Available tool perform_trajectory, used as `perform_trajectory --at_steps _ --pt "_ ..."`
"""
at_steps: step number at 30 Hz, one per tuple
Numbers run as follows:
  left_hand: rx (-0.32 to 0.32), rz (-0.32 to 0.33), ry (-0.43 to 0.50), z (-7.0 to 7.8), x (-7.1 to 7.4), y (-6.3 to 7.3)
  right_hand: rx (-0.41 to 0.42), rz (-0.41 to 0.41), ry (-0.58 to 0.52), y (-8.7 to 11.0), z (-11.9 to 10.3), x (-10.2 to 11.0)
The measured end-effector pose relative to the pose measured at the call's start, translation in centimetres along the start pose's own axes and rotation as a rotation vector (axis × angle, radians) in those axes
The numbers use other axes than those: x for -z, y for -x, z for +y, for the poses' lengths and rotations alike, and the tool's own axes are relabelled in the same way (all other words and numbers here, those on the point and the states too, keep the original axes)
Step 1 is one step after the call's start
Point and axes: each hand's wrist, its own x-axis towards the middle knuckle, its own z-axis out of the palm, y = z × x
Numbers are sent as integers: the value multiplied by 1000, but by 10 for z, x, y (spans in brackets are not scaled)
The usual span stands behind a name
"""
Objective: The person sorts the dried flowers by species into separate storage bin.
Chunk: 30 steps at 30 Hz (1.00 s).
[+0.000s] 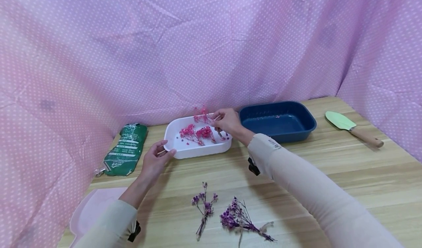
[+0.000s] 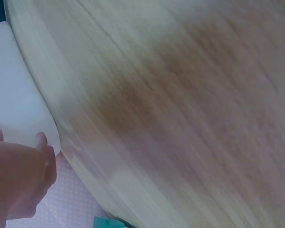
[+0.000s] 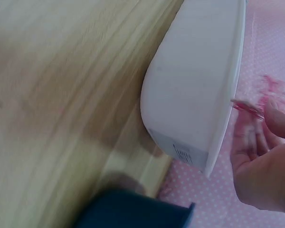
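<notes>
A white rectangular tub (image 1: pixel 202 151) stands near the table's back edge, with bunches of pink dried flowers (image 1: pixel 205 132) and loose bits inside. At its left front corner, my left hand (image 1: pixel 156 160) grips it, thumb in front and fingers at the end wall. My right hand (image 1: pixel 228 121) pinches the stems of another pink dried flower sprig (image 1: pixel 202 117) over the tub's right end. The right wrist view shows those stems (image 3: pixel 247 108) between thumb and fingers, beside the rim. Two bunches of purple dried flowers (image 1: pixel 205 206) (image 1: pixel 235 217) lie in front on the table.
Right of the white tub sits a dark blue tub (image 1: pixel 291 135). A green trowel (image 1: pixel 341 120) with a wooden handle lies at the far right. On the left are a green printed bag (image 1: pixel 126 149) and a pale pink flat item (image 1: pixel 99 207). Pink dotted cloth (image 1: pixel 197 50) hangs behind.
</notes>
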Motion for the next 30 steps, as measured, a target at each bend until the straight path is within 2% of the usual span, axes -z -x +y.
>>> perform_trajectory --at_steps 4,6,15,24,30 --pt "0 2 -14 1 0 0 54 6 195 2 -2 4" --pt "-1 5 -20 2 0 1 73 12 222 3 -5 7" --pt "-1 1 -24 1 -1 2 175 3 203 19 -12 30" --pt "-4 8 -44 -1 0 3 195 -18 181 60 -2 69" --pt "-34 5 -3 -1 -1 2 181 -58 174 88 12 101"
